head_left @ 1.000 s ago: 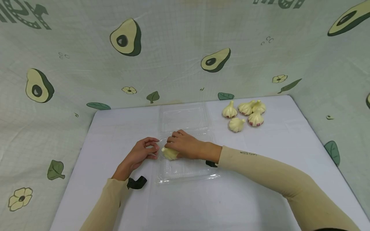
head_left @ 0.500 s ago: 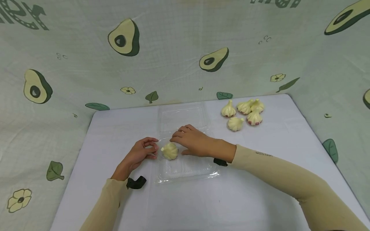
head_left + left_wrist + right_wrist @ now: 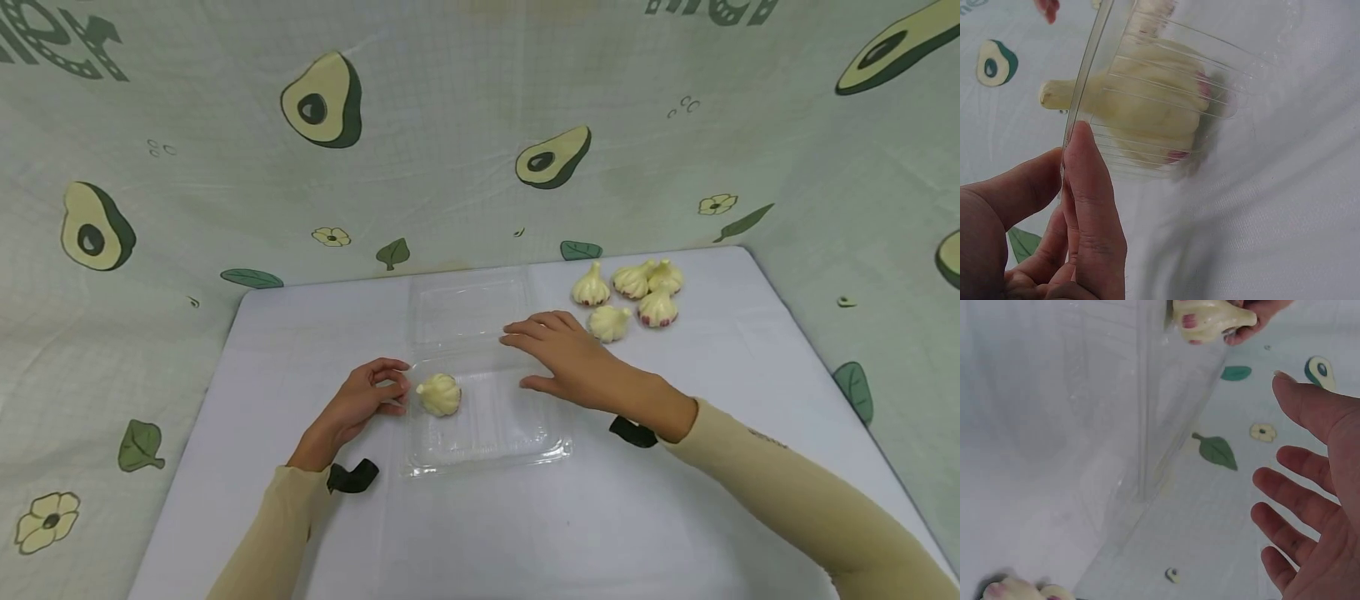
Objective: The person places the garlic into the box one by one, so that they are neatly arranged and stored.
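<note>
A clear plastic clamshell box (image 3: 495, 429) lies with its lid (image 3: 471, 307) folded back. One garlic bulb (image 3: 440, 394) sits in the left part of its base, stem pointing left. My left hand (image 3: 367, 398) pinches the box's left rim between thumb and fingers, as the left wrist view shows beside the same garlic bulb (image 3: 1154, 103). Over the right side of the box, my right hand (image 3: 573, 358) is held with fingers spread and nothing in it. The right wrist view shows its palm (image 3: 1316, 506) and loose fingers apart from the box wall.
Several more garlic bulbs (image 3: 657, 308) are grouped at the back right of the white table (image 3: 480, 533), the nearest one (image 3: 609, 322) just beyond my right hand. A cloth with printed avocados (image 3: 322, 100) hangs behind and along the sides.
My right hand has let go of the garlic bulb in the box and moved right, its fingers opening. My left hand has stayed at the rim.
</note>
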`<state>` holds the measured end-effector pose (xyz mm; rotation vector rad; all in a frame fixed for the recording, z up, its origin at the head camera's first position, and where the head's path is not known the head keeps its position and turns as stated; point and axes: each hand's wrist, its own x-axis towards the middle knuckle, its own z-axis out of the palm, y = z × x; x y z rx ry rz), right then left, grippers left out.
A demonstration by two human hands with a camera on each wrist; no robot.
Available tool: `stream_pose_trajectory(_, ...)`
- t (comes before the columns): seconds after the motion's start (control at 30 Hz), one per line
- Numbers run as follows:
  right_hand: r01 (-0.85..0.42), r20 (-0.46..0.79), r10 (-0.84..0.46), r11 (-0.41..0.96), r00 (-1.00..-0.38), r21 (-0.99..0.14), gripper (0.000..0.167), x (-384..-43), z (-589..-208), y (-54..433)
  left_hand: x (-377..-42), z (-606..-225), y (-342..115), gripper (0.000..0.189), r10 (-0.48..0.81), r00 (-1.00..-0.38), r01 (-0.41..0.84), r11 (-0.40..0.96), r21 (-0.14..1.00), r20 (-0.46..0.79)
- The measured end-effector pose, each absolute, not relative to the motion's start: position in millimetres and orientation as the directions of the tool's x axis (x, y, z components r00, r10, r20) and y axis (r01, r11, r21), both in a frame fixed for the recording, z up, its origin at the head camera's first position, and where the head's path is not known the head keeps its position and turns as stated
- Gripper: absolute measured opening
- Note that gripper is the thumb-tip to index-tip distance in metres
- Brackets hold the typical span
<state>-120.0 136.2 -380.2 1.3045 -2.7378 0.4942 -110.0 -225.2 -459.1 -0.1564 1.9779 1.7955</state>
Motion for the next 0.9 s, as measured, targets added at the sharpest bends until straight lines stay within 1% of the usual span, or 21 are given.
stream_pose_trajectory(0.23, -0.674, 0.221, -0.639, 0.668, -0.737, -0.316, 0.063, -112.6, -391.4, 181.8, -110.0, -458.5, -224.7, 0.045, 0.211, -0.886, -0.389, 0.147, 0.909, -0.413)
stream_pose_trajectory(0.4, -0.603, 0.227, -0.560, 0.715, -0.797, -0.354, 0.064, -109.5, -400.6, 212.0, -110.6, -457.5, -224.6, 0.045, 0.215, -0.886, -0.385, 0.148, 0.911, -0.410)
stream_pose_trajectory(0.63, -0.512, 0.268, -0.440, 0.783, -0.857, -0.353, 0.066, -107.9, -409.3, 246.8, -109.4, -456.4, -225.0, 0.046, 0.207, -0.886, -0.391, 0.147, 0.908, -0.415)
stream_pose_trajectory(0.8, -0.420, 0.275, -0.337, 0.837, -0.900, -0.350, 0.065, -110.8, -416.1, 271.6, -108.8, -456.9, -224.7, 0.045, 0.208, -0.884, -0.395, 0.149, 0.907, -0.419)
stream_pose_trajectory(0.9, -0.372, 0.284, -0.282, 0.861, -0.916, -0.346, 0.066, -114.4, -421.6, 285.2, -108.8, -456.7, -224.4, 0.045, 0.209, -0.884, -0.393, 0.148, 0.907, -0.417)
